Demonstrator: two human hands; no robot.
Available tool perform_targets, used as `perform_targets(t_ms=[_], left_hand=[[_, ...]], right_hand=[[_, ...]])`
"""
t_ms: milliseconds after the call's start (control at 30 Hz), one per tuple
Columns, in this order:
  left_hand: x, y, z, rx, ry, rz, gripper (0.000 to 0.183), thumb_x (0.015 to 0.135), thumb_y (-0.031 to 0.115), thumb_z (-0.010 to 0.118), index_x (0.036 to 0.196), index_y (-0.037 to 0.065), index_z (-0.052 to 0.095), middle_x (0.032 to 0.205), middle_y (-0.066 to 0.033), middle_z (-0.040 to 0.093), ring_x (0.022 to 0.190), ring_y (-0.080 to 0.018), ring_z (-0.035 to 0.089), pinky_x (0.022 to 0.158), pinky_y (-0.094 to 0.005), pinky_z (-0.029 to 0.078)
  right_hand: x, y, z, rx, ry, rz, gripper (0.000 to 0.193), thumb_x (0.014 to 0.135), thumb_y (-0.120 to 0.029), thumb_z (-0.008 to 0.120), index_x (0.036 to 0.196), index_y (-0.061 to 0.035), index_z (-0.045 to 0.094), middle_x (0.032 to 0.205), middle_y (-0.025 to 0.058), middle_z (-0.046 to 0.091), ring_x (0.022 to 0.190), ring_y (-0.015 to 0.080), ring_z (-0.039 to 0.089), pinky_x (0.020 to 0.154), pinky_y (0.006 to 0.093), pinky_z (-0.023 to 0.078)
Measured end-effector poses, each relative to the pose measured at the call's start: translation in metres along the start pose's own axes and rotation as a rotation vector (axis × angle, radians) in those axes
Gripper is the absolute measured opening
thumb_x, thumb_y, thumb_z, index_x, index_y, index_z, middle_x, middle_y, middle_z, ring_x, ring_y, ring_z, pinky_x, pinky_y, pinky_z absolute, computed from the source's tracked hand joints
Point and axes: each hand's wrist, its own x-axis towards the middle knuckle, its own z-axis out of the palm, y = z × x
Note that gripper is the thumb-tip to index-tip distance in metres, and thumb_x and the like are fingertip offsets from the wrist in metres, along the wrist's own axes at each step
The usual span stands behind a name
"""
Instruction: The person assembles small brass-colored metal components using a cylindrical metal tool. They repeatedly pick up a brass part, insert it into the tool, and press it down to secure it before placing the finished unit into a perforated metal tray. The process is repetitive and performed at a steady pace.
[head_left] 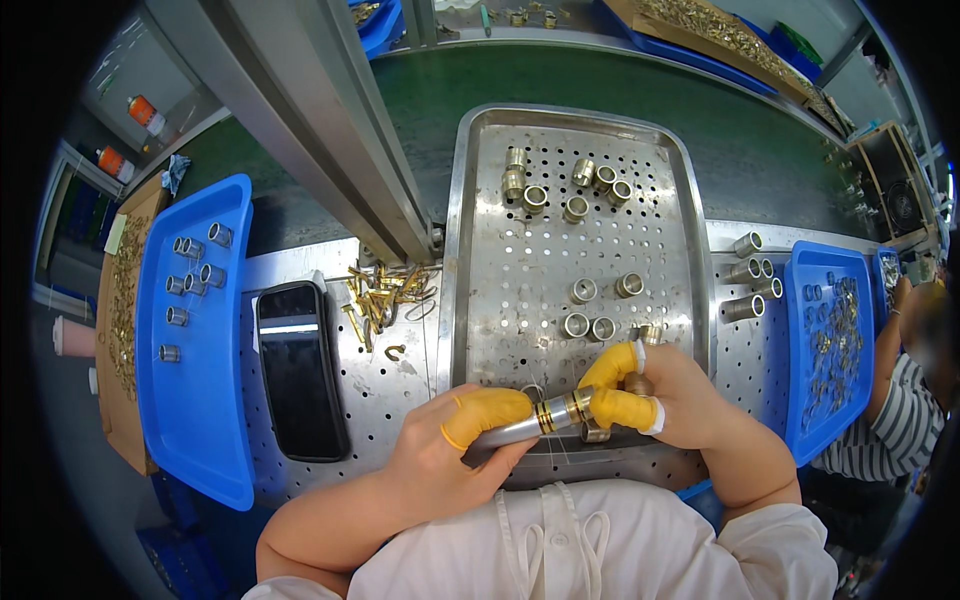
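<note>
My left hand (440, 437), with a yellow finger cot on it, is closed around a smooth silver metal rod (508, 434) with gold-coloured bands near its right end. At that end my right hand (680, 395), with yellow cots on thumb and forefinger, pinches a short metal sleeve (576, 405). The sleeve sits in line with the rod; whether it is around it I cannot tell. Both hands are over the near edge of a perforated steel tray (545, 252). Several loose metal sleeves (575, 209) stand or lie in the tray, some partly hidden by my right hand.
Left are a blue tray (205, 400) with several sleeves, a black phone (298, 370) and a pile of brass pieces (375, 300). Right are loose sleeves (745, 307) and another blue tray (840, 385). A metal post (310, 120) rises left of the steel tray; a person (890, 420) sits far right.
</note>
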Motion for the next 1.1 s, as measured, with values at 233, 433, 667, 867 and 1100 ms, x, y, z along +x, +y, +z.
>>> perform_targets(t_ms=[233,433,667,867,1100], left_hand=[[-0.002,0.003,-0.003,-0.064,-0.034,-0.115,0.030,0.063,0.003,0.074,0.087,-0.001,0.055,0.079,-0.0135,0.063,0.069,-0.0212,0.063,0.062,-0.0268,0.050],[-0.001,0.006,-0.005,-0.060,-0.055,-0.154,0.030,0.065,0.006,0.074,0.088,0.000,0.055,0.082,-0.0122,0.064,0.070,-0.0197,0.064,0.064,-0.0263,0.049],[0.000,0.008,-0.005,-0.077,-0.019,-0.145,0.028,0.066,0.005,0.072,0.087,0.000,0.054,0.080,-0.0135,0.061,0.067,-0.0274,0.062,0.059,-0.0313,0.050],[0.001,0.005,-0.003,-0.026,-0.007,-0.025,0.029,0.063,-0.002,0.072,0.087,-0.003,0.056,0.079,-0.0142,0.062,0.065,-0.0212,0.061,0.058,-0.0266,0.048],[0.000,0.000,0.001,0.081,0.036,0.149,0.030,0.060,-0.003,0.072,0.086,-0.003,0.057,0.075,-0.0140,0.061,0.058,-0.0199,0.058,0.052,-0.0256,0.046]], right_hand=[[-0.004,-0.014,0.000,-0.335,0.043,-0.176,0.025,0.076,-0.009,0.067,0.100,-0.0049,0.060,0.078,0.0032,0.061,0.063,0.0077,0.053,0.056,0.0218,0.043],[-0.001,-0.005,-0.002,-0.391,0.075,-0.377,0.034,0.069,-0.005,0.071,0.101,-0.0076,0.063,0.085,0.0042,0.061,0.061,0.0105,0.050,0.056,0.0228,0.042],[-0.001,-0.010,-0.005,-0.325,-0.019,-0.310,0.037,0.070,-0.005,0.071,0.105,-0.0050,0.060,0.083,0.0018,0.057,0.063,0.0092,0.048,0.060,0.0217,0.041],[0.000,-0.001,-0.001,0.157,0.093,-0.132,0.029,0.078,-0.010,0.066,0.104,-0.0047,0.054,0.077,-0.0013,0.052,0.068,0.0050,0.048,0.066,0.0200,0.041],[-0.003,-0.008,-0.002,-0.263,0.043,-0.133,0.021,0.076,-0.015,0.069,0.090,-0.0039,0.057,0.074,0.0015,0.059,0.063,0.0063,0.053,0.055,0.0205,0.042]])
